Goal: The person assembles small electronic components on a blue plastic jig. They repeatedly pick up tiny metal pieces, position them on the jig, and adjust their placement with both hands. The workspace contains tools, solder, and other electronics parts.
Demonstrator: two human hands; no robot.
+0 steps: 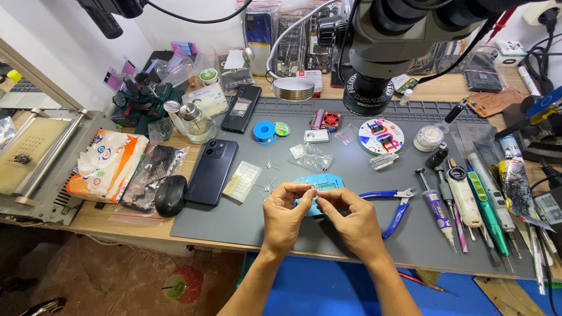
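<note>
My left hand (283, 214) and my right hand (350, 217) meet over the front of a grey work mat (234, 222). Their fingertips pinch a tiny thin metal part (312, 191) between them, too small to name. Just behind the fingers lies a light blue plate (329, 182) on the mat. Several small metal pins (269, 186) lie loose on the mat left of my left hand. Blue-handled cutters (393, 202) rest right of my right hand.
A microscope head (386, 47) hangs over the mat's back. A dark phone (212, 171), a black mouse (170, 195) and a tissue pack (105, 165) sit at left. Syringes, pens and tools (474, 199) line the right. A blue tape roll (264, 130) lies mid-mat.
</note>
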